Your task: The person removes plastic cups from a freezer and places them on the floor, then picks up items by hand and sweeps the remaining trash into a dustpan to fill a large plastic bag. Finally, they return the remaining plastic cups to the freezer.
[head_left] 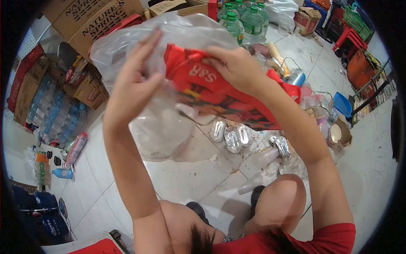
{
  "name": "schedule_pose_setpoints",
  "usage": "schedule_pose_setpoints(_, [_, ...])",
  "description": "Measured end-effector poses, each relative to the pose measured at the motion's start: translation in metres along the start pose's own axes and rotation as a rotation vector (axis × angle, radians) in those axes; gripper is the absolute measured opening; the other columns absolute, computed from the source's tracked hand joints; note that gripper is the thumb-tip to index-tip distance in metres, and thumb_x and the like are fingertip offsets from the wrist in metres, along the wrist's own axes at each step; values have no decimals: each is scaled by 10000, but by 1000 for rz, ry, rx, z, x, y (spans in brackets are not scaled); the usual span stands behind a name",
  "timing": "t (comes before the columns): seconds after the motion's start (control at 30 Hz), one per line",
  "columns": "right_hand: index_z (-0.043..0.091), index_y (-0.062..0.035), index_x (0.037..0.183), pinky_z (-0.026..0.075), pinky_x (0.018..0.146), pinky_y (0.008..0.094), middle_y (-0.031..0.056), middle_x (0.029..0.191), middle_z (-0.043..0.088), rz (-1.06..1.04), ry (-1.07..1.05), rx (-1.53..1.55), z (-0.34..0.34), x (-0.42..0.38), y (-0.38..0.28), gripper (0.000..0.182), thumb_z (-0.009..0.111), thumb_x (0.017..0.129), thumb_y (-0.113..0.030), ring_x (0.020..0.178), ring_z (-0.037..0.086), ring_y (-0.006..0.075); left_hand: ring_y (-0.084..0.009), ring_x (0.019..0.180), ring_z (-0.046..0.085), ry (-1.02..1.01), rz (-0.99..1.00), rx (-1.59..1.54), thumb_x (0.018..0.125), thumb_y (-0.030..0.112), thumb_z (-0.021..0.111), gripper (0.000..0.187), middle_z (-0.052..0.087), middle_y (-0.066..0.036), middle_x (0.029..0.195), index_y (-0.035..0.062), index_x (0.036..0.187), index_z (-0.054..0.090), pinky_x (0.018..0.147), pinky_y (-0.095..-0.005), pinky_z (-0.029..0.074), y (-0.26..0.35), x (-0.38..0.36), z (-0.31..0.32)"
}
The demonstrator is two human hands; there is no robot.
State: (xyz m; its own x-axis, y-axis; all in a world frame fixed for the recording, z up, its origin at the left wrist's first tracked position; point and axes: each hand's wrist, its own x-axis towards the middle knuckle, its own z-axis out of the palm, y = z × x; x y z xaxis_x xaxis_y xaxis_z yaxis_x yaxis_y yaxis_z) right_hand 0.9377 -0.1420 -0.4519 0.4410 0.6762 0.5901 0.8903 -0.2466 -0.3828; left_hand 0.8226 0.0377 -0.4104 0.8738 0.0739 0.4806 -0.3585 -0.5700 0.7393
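Observation:
A red bag (198,86) with white lettering hangs in front of me, its upper edge pinched in my right hand (237,67). Just left of it, my left hand (137,78) is raised with its fingers apart, in front of a large translucent plastic bag (158,131). Nothing shows in the left palm. Behind both hands the plastic bag spreads out, its lower part bulging near the floor. Several crumpled silver foil trays (234,139) lie on the floor below the red bag.
Mixed plastic litter (325,122) and a blue scoop (342,105) lie to the right. Green-capped bottles (252,25) stand at the back. Cardboard boxes (101,27) and wrapped bottles (57,114) are on the left. My knees are close below.

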Motion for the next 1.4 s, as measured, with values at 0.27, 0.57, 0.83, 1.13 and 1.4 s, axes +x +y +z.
schedule_pose_setpoints(0.27, [548, -81, 900, 421, 505, 338, 128, 773, 571, -51, -288, -234, 62, 45, -61, 291, 599, 647, -215, 610, 552, 264, -125, 1098, 302, 5, 155, -444, 622, -18, 444, 573, 326, -79, 1221, 22, 1184, 338, 819, -225, 328, 28, 23, -19])
schedule_pose_setpoints(0.57, [492, -34, 991, 378, 701, 295, 113, 934, 528, 310, -711, -105, 164, 72, 11, 334, 519, 730, -240, 821, 486, 189, -194, 1010, 326, -101, 327, -135, 590, 13, 470, 632, 343, -108, 1214, 13, 1201, 308, 819, -275, 251, 26, -18, 1])
schedule_pose_setpoints(0.83, [460, -17, 1075, 355, 819, 248, 83, 1030, 517, 85, -529, 640, 39, -3, -14, 313, 458, 789, -143, 946, 470, 133, -30, 630, 434, 289, -38, -165, 649, -50, 414, 493, 459, -39, 1011, 43, 1133, 416, 480, -143, 350, -32, 4, -40])
schedule_pose_setpoints(1.13, [49, -30, 1257, 204, 949, 363, 169, 1285, 150, 535, -433, 256, 27, -195, 79, 1161, 774, 408, -351, 1182, 189, 266, -6, 451, 341, 368, -58, -175, 664, -18, 427, 466, 475, 38, 653, 48, 1126, 425, 407, -144, 280, -37, 16, -32])
schedule_pose_setpoints(1.4, [386, -31, 1091, 409, 657, 376, 199, 781, 550, 505, 13, 374, 117, -68, 25, 457, 529, 698, -218, 758, 526, 348, -20, 553, 433, 195, 39, -177, 641, -28, 439, 466, 461, -30, 904, 14, 1105, 427, 460, -149, 357, -8, 6, -2])
